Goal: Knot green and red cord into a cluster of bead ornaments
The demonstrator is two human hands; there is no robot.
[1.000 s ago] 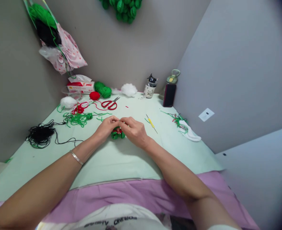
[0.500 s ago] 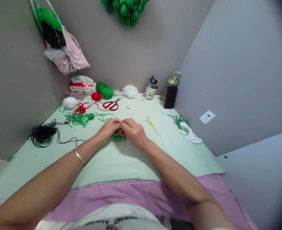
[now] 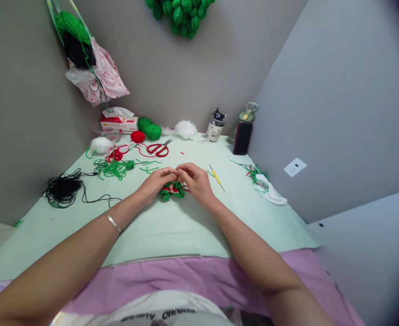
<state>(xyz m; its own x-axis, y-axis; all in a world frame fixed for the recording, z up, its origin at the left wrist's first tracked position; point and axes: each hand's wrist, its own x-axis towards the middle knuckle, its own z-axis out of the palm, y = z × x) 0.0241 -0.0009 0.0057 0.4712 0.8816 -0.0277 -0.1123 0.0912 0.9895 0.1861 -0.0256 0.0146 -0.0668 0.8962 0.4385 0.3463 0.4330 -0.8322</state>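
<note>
A small green and red yarn piece (image 3: 166,194) hangs beneath my fingers at the middle of the table. My left hand (image 3: 157,183) is closed on it, fingers curled over its top. From the other side my right hand (image 3: 197,183) pinches at the same piece, its fingertips meeting those of the left. Part of the piece is hidden by the fingers, and whatever fine strand lies between the fingertips is too small to make out. To the right of my right hand lies a yellow-handled crochet hook (image 3: 216,176). Red-handled scissors (image 3: 159,148) rest beyond my hands.
Black yarn (image 3: 64,188), green yarn strands (image 3: 113,168) and a red yarn ball (image 3: 137,136) lie on the left. Along the back stand a tissue box (image 3: 120,124), white stuffing (image 3: 186,129), a cup (image 3: 216,129) and a phone (image 3: 243,139). Yarn scraps (image 3: 254,173) are at right.
My right hand has shifted slightly right and turned, its fingers lifting a little. More of the green and red yarn piece now shows below the fingers. The view has moved slightly.
</note>
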